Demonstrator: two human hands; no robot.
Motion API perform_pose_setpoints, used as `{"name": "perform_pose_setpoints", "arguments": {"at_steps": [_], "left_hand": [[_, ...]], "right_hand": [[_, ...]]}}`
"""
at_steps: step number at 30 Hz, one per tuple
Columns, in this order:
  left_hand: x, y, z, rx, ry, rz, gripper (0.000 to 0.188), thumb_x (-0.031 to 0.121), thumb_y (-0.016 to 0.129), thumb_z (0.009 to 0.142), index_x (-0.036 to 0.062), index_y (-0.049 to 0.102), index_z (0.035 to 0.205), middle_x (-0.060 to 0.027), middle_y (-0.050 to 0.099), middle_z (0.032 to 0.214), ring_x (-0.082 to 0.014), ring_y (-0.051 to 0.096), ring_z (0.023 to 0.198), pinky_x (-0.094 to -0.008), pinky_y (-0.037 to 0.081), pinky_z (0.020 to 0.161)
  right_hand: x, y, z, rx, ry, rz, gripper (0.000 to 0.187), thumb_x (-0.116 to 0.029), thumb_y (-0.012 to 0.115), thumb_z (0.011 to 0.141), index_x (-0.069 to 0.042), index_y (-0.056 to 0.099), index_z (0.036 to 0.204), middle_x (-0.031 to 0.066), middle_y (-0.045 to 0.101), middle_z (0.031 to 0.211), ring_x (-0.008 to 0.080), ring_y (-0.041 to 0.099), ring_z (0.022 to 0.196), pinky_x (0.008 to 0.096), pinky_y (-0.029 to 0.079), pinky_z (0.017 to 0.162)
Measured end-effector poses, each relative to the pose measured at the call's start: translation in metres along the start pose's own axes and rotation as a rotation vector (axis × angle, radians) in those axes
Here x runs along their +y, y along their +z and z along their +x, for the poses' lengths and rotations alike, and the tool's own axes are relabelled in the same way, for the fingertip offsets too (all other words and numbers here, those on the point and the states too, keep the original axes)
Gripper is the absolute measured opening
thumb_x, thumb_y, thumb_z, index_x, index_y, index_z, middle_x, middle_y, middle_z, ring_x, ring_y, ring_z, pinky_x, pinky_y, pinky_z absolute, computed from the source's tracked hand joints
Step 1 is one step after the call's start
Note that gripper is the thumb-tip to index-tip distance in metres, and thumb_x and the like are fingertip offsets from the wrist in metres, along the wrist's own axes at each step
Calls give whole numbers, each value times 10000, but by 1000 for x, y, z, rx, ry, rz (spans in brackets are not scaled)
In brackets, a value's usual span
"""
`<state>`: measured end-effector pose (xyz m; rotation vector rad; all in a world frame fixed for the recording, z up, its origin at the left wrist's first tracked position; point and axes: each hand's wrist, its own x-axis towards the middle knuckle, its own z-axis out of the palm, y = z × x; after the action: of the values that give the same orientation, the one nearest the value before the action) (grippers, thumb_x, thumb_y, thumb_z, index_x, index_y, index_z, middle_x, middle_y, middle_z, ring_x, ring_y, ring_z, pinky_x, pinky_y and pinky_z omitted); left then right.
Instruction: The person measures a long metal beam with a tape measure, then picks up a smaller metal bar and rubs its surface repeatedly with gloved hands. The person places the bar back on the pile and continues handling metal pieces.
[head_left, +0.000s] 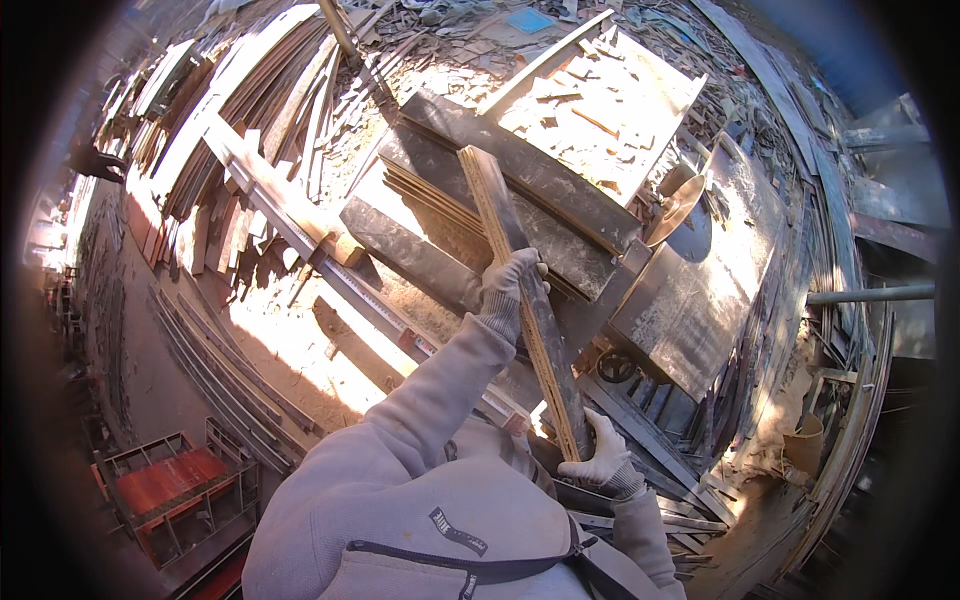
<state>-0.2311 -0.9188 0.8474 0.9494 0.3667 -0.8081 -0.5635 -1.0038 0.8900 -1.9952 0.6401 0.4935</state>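
Plywood board (pixel 550 350) slants through the centre, far end toward 12 o'clock, near end toward 5. Your gloved left hand (pixel 513 278) grips it near mid-length; your gloved right hand (pixel 605 455) clasps its near end. Dark-faced panels (pixel 560 190) lie beyond your left hand. Wood offcuts (pixel 600 125) cover a rimmed platform (pixel 548 62) at 1 o'clock. You have a metal worktable (pixel 690 315) at 3 o'clock and a handwheel (pixel 615 366) at 4.
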Motion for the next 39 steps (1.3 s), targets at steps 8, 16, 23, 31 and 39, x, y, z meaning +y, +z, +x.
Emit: {"name": "perform_pose_setpoints", "arguments": {"at_steps": [8, 16, 23, 31, 39], "left_hand": [[-81, 83, -103, -473, -107, 61, 350, 322, 735, 995, 15, 696, 1156, -116, 749, 1022, -245, 729, 884, -386, 620, 799], [-138, 105, -140, -649, -277, 127, 407, 387, 729, 1004, 11, 704, 1158, -147, 754, 1033, -276, 731, 900, -416, 619, 830], [-167, 111, -132, -709, -406, 156, 380, 311, 682, 953, -13, 715, 1149, -154, 764, 1042, -303, 730, 913, -450, 617, 833], [-231, 116, -63, -498, -129, 370, 396, 284, 739, 953, -6, 714, 1221, -151, 777, 1087, -267, 737, 987, -419, 593, 912], [-295, 117, 44, -190, -77, 1266, 600, 489, 745, 994, -30, 688, 1290, -166, 767, 1123, -278, 735, 973, -416, 578, 869]], "right_hand": [[56, 76, -104, 338, 83, 139, 1637, -702, 961, 590, -131, -75, 1722, 369, 603, 1425, 492, 635, 1311, 501, 536, 1106], [53, 97, -168, 409, 303, 258, 1630, -641, 999, 569, -120, -23, 1728, 346, 610, 1432, 463, 652, 1303, 455, 532, 1116], [62, 118, -171, 528, 298, 300, 1604, -574, 1004, 608, -17, -22, 1707, 347, 458, 1585, 413, 538, 1451, 422, 464, 1187], [71, 103, -161, 658, 508, 16, 1383, -432, 906, 679, -326, 29, 1743, 270, 570, 1247, 449, 666, 1054, 527, 579, 924], [66, 45, -103, 351, 867, -139, 1229, -540, 813, 809, -408, 15, 1734, 186, 514, 1303, 355, 632, 1183, 461, 553, 1005]]}}
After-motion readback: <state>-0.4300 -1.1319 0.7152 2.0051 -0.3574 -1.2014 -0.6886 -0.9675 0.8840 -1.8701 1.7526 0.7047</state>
